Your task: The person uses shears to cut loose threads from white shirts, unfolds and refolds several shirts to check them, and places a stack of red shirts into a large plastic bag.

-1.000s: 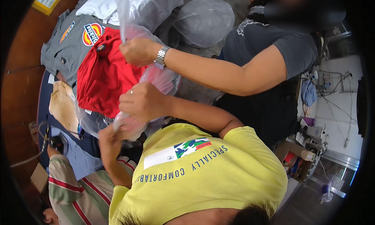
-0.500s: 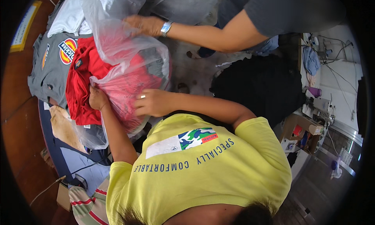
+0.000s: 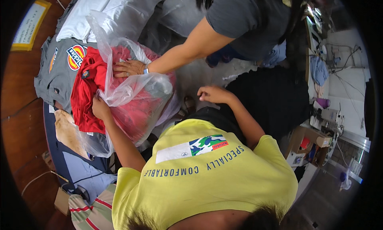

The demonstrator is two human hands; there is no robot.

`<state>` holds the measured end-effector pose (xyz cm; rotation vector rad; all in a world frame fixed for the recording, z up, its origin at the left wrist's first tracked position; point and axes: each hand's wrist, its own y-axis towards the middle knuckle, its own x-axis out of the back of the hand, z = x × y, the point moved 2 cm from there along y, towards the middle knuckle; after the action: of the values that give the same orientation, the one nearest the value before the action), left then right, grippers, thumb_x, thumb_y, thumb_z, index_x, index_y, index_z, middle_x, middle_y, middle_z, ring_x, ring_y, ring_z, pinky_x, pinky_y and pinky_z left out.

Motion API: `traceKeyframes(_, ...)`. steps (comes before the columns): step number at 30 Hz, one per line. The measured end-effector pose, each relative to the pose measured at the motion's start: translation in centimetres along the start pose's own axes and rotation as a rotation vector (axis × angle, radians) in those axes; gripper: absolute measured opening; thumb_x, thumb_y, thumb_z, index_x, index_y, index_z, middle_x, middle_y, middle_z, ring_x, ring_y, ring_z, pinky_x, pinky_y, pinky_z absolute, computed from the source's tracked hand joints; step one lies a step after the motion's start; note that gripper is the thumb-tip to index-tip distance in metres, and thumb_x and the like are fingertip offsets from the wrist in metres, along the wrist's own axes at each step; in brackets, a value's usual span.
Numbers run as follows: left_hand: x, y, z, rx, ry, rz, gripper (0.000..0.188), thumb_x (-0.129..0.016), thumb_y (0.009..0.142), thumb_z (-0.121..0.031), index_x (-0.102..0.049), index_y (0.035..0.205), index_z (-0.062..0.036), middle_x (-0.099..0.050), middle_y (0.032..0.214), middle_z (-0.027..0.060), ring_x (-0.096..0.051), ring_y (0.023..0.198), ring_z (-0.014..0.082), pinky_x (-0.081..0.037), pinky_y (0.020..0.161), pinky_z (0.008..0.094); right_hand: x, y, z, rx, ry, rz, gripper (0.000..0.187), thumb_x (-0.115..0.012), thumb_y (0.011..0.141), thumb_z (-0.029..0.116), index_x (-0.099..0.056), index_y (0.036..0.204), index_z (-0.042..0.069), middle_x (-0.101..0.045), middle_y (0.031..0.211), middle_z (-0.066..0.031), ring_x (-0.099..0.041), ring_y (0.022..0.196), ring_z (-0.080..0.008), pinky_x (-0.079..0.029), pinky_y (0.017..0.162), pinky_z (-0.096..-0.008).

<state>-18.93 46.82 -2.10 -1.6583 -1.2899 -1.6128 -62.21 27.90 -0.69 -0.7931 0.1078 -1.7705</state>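
A clear plastic bag (image 3: 137, 88) full of red and grey garments stands in front of me, its mouth turned toward the left. My left hand (image 3: 101, 108) is closed on the bag's edge, beside a red garment (image 3: 84, 95) bunched at the opening. My right hand (image 3: 215, 94) hangs away from the bag on its right side, fingers loosely bent and apart, with nothing seen in it. Another person's hand (image 3: 129, 68) presses flat on the red contents from above, through the bag's mouth.
Grey shirts (image 3: 58, 80) and white folded cloth (image 3: 105, 18) lie at the far left. A large black cloth heap (image 3: 269, 98) is on my right. Beyond it stands a bench with sewing machine parts (image 3: 330, 117). The other person (image 3: 255, 20) leans in from the far side.
My right hand has left the bag and moved right. The other person has leaned closer, and their hand has gone from lifting the plastic to pressing on the contents. My left hand keeps its grip.
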Motion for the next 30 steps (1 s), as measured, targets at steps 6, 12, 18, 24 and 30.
traceKeyframes(6, 1.8, -0.7, -1.8, 0.075, -0.276, -0.013, 0.020, -0.057, 0.081, -0.017, -0.062, 0.096, -0.0049, -0.063, 0.091, 0.0171, -0.060, 0.083, 0.0354, -0.045, 0.071, 0.0428, -0.4, 4.6, 8.9, 0.481, -0.025, -0.045, 0.023, -0.059, 0.081, 0.019, -0.057, 0.100, 0.006, -0.059, 0.100, -0.0112, -0.057, 0.095, -0.0252, -0.044, 0.080, -0.0350)
traceKeyframes(12, 0.6, -0.2, 0.3, 0.138, -0.343, 0.071, 0.025, -0.059, 0.077, -0.012, -0.062, 0.100, -0.0040, -0.064, 0.094, 0.0158, -0.062, 0.087, 0.0296, -0.046, 0.077, 0.0361, -1.5, 13.3, 16.9, 0.822, -0.449, -0.434, 0.052, -0.061, 0.078, 0.030, -0.046, 0.126, 0.015, -0.035, 0.135, -0.0138, -0.036, 0.122, -0.0352, -0.029, 0.100, -0.0466)
traceKeyframes(18, 11.5, 2.5, -14.2, -0.078, -0.260, -0.446, 0.043, -0.051, 0.070, 0.004, -0.057, 0.111, -0.0036, -0.058, 0.111, 0.0138, -0.051, 0.107, 0.0299, -0.036, 0.093, 0.0401, -7.6, 23.1, 14.5, 1.109, -0.505, -0.006, 0.066, -0.055, 0.075, 0.051, -0.043, 0.129, 0.017, -0.041, 0.133, -0.0149, -0.036, 0.123, -0.0372, -0.028, 0.098, -0.0497)
traceKeyframes(24, 1.8, 5.9, -20.8, 0.042, 0.326, -0.091, 0.055, -0.048, 0.084, -0.049, -0.042, 0.132, -0.0241, -0.026, 0.144, 0.0054, -0.025, 0.131, 0.0317, -0.022, 0.102, 0.0542, -2.1, 24.5, 13.6, 1.132, -0.404, 0.752, 0.049, -0.062, 0.075, 0.036, -0.054, 0.117, 0.012, -0.047, 0.127, -0.0130, -0.047, 0.115, -0.0274, -0.040, 0.091, -0.0372)
traceKeyframes(30, -4.9, 6.9, -13.0, 0.241, 0.429, -0.086, 0.068, -0.038, 0.083, -0.061, -0.029, 0.139, -0.0233, -0.024, 0.146, 0.0006, -0.026, 0.132, 0.0272, -0.022, 0.102, 0.0551, 13.0, 28.3, 0.9, 0.565, 0.000, 1.022, 0.043, -0.056, 0.085, 0.034, -0.052, 0.119, 0.008, -0.056, 0.118, -0.0131, -0.055, 0.104, -0.0279, -0.042, 0.089, -0.0360)
